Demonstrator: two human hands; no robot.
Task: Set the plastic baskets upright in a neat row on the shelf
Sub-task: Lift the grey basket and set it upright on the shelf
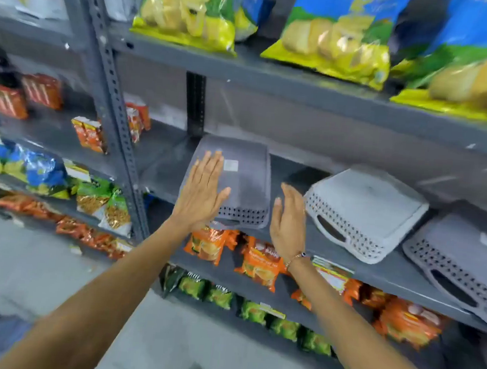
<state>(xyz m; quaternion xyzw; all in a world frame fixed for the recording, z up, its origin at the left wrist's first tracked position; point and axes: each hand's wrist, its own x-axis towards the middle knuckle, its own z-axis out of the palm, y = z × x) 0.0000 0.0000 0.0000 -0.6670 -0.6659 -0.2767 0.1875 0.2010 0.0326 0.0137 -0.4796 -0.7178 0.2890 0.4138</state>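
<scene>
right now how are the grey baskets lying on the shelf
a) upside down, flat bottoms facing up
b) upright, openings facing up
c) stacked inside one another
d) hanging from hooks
a: the left basket, middle basket and right basket all show their flat bottoms up, rims down on the shelf, side by side rather than nested.

Single head-worn wide-angle view, looking forward and down along both bare forearms toward a grey slotted-steel shelving unit (118, 133) at close range. The frame is tilted, so the shelf boards run downhill to the right. The middle grey metal shelf board (347, 250) crosses the centre; yellow-and-blue snack bags (335, 34) fill the upper edge, pale floor (166, 338) the lower. No second view exists.
</scene>
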